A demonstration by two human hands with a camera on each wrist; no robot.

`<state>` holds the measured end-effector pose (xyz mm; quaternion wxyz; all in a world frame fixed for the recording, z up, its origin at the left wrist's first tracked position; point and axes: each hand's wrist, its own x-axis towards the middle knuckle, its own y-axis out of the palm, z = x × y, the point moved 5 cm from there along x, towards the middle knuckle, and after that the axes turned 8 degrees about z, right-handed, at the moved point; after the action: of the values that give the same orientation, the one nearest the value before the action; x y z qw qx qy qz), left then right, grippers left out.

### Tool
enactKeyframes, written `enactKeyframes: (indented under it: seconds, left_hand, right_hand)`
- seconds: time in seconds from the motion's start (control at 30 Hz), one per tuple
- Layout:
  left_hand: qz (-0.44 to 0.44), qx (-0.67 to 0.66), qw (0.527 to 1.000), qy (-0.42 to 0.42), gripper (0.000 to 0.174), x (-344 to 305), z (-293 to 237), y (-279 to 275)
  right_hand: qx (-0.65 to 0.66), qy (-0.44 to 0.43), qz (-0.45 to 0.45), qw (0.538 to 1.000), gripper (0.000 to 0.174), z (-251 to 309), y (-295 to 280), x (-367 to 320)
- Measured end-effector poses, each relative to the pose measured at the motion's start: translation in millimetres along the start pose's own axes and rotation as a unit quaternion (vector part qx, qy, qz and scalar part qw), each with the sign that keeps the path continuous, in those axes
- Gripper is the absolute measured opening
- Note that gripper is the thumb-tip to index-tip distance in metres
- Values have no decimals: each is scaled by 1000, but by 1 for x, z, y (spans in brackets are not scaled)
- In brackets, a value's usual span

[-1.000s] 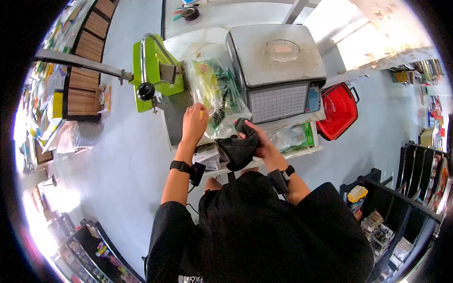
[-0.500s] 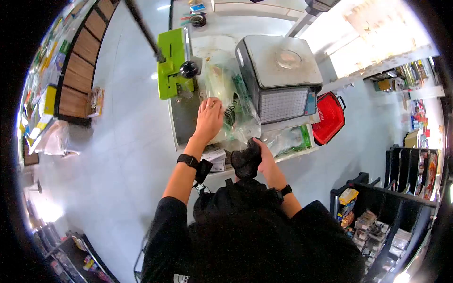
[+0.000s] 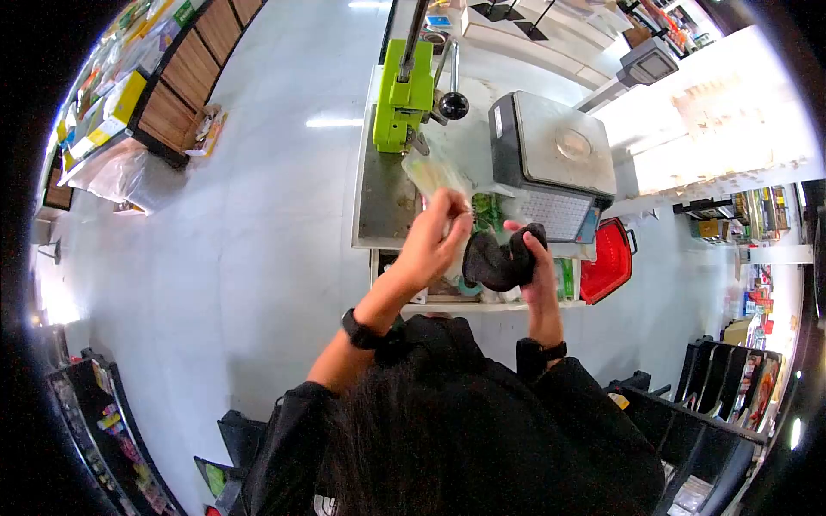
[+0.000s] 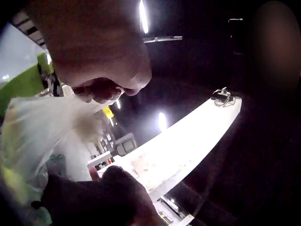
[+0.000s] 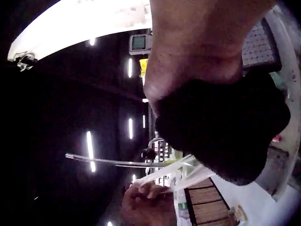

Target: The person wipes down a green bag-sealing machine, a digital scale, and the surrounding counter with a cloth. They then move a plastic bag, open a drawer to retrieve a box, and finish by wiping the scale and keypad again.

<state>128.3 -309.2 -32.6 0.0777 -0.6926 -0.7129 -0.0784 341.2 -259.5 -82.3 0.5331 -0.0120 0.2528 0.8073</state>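
My left hand (image 3: 440,234) pinches the gathered top of a clear plastic bag (image 3: 423,172), its fingertips curled together. Pulled up beneath those fingers, the bag (image 4: 42,127) hangs in pale folds in the left wrist view, with yellow-green showing through. My right hand (image 3: 542,273) grips a dark, soft knitted cloth item (image 3: 497,262), bunched up just right of the left hand. In the right wrist view this cloth (image 5: 225,127) covers most of the right fingers. Something green and leafy (image 3: 487,211) lies on the counter between the hands and the scale.
A lime-green bag sealer (image 3: 403,95) with a black-knobbed lever (image 3: 453,106) stands at the counter's back left. Behind the hands sits a weighing scale (image 3: 559,150) with a keypad. To its right is a red basket (image 3: 607,267). Shelves (image 3: 688,430) stand lower right.
The left hand has lifted the bag's top off the counter and drawn it toward the right hand, which has risen with the cloth. The head view has shifted, moving the counter rightward.
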Motion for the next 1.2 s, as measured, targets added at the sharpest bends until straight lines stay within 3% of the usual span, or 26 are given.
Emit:
enactKeyframes:
  seconds: [0.07, 0.13, 0.2, 0.27, 0.37, 0.43, 0.47, 0.57, 0.67, 0.77, 0.83, 0.97, 1.07, 1.1, 1.13, 1.17, 1.2]
  left_hand:
    - [-2, -6, 1000, 21, 15, -20, -12, -15]
    - [-7, -148, 988, -52, 23, -45, -21, -30]
    - [3, -134, 990, -41, 27, -73, -33, -42]
    - [17, -125, 992, -29, 31, -102, -37, -55]
    - [-43, -145, 985, -88, 38, -151, -20, -91]
    - [-67, -179, 977, -100, 38, -180, -10, -115]
    - [-65, -178, 976, -104, 38, -188, -12, -122]
    - [-123, -151, 968, -156, 35, -216, -14, -156]
    - [-162, 8, 976, -144, 27, -227, -14, -194]
    - [-155, 128, 959, -202, 25, -214, -28, -234]
    - [-167, 185, 950, -189, 21, -199, -31, -264]
    - [-143, 377, 888, -219, 19, -143, -32, -330]
    - [-36, 425, 879, -213, 24, -84, -15, -388]
    - [-2, 426, 892, -152, 29, -61, -14, -400]
    - [40, 461, 877, -133, 30, -32, -15, -412]
    - [77, 493, 859, -113, 30, -2, -15, -422]
    - [82, 502, 856, -95, 33, 9, -16, -430]
  right_hand:
    - [-96, -11, 34, 995, 20, 15, 33, -18]
    - [-127, -4, 95, 987, 27, 14, 65, -38]
    - [-146, 6, 106, 984, 34, 11, 99, -54]
    - [-145, 17, 193, 970, 35, -1, 137, -65]
    - [-83, 64, 251, 962, 45, -39, 188, -66]
    - [-99, 168, 283, 939, 48, -84, 205, -64]
    - [-137, 125, 315, 931, 51, -96, 221, -61]
    - [-113, 222, 321, 914, 51, -135, 249, -61]
    - [-93, 229, 381, 891, 54, -150, 289, -46]
    - [-146, 199, 429, 869, 56, -172, 323, -14]
    - [-172, 184, 431, 866, 57, -173, 349, 14]
    - [-151, 203, 449, 857, 61, -165, 409, 89]
    - [-190, 183, 405, 876, 59, -166, 442, 161]
    - [-187, 177, 389, 885, 59, -169, 447, 181]
    - [70, 202, 379, 900, 58, -202, 454, 212]
    - [60, 251, 337, 905, 55, -179, 456, 231]
    - [54, 239, 345, 906, 55, -175, 459, 241]
